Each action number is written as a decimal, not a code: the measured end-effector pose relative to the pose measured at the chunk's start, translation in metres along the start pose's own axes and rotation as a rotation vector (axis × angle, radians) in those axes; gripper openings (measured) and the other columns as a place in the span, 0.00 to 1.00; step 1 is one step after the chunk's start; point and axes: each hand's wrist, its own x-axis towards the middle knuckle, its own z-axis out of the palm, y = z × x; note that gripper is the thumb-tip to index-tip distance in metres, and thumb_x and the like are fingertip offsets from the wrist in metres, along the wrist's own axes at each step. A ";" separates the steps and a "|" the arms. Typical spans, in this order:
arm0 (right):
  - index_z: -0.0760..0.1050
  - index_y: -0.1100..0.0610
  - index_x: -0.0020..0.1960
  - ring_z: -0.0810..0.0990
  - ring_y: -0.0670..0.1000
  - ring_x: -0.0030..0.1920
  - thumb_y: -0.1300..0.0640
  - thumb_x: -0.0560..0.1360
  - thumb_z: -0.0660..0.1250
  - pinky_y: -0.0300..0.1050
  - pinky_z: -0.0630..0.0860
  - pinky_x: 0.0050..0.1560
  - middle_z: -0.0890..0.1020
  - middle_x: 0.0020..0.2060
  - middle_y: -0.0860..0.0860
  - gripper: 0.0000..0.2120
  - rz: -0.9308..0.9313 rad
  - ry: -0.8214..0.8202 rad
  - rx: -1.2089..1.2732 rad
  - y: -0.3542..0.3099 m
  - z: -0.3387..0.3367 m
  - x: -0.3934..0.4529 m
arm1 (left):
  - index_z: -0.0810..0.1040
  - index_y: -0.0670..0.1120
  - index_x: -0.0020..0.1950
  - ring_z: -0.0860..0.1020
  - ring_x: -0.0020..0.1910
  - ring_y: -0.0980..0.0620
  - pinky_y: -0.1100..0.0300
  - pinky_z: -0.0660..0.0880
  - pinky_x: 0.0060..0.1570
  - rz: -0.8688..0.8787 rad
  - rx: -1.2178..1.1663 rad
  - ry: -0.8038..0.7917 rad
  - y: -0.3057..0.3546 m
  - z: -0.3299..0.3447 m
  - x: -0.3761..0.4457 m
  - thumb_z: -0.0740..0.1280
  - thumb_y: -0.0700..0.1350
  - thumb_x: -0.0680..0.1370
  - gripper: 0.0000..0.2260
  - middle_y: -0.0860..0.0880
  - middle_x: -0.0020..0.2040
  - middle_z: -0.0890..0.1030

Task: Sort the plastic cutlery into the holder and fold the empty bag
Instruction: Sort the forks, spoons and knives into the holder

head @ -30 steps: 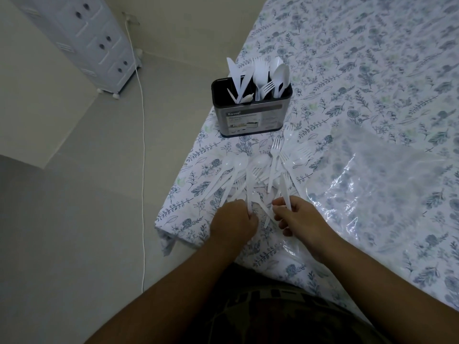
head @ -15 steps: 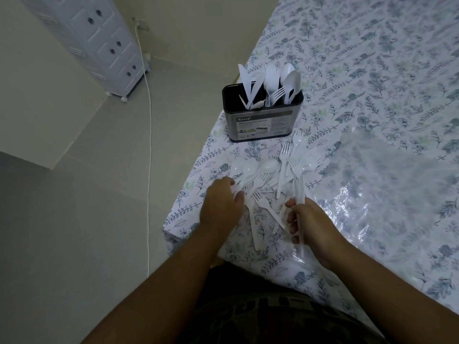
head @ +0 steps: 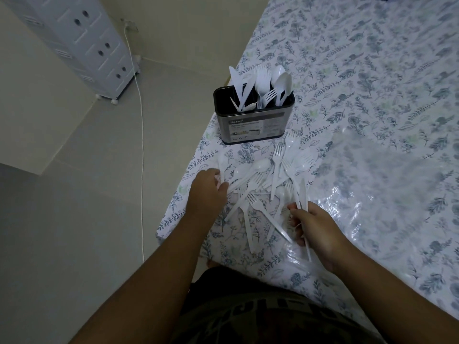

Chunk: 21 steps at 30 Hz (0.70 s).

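White plastic cutlery is scattered mid-frame below the holder.
Knives are gripped by the right hand; a spoon is pinched by the left hand.

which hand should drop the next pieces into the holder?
Right hand, probably: it already grips a few pieces, while the left hand only touches a spoon at the pile's edge.

Brushed-metal cutlery holder with paper label; white plastic cutlery, smooth; clear bag glossy (crinkled sheen) on matt floral tablecloth.
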 end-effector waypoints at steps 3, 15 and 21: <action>0.77 0.62 0.56 0.70 0.49 0.29 0.58 0.83 0.63 0.45 0.67 0.30 0.75 0.33 0.53 0.08 0.003 0.009 0.023 -0.002 -0.001 -0.001 | 0.76 0.45 0.51 0.74 0.43 0.52 0.65 0.67 0.40 0.102 -0.027 0.045 0.013 0.005 -0.011 0.70 0.44 0.77 0.06 0.50 0.44 0.74; 0.75 0.59 0.48 0.70 0.52 0.31 0.61 0.81 0.62 0.47 0.68 0.31 0.74 0.33 0.53 0.04 -0.012 0.048 0.044 0.005 -0.009 0.001 | 0.73 0.49 0.48 0.72 0.40 0.52 0.58 0.70 0.35 0.187 0.120 -0.092 0.024 0.024 -0.047 0.69 0.51 0.76 0.08 0.52 0.43 0.72; 0.70 0.58 0.52 0.68 0.52 0.25 0.62 0.81 0.61 0.47 0.63 0.28 0.75 0.26 0.51 0.01 0.017 0.139 0.277 0.000 -0.017 -0.002 | 0.78 0.47 0.47 0.78 0.40 0.53 0.55 0.78 0.40 0.201 0.010 -0.178 0.073 0.045 -0.027 0.67 0.54 0.78 0.10 0.51 0.41 0.79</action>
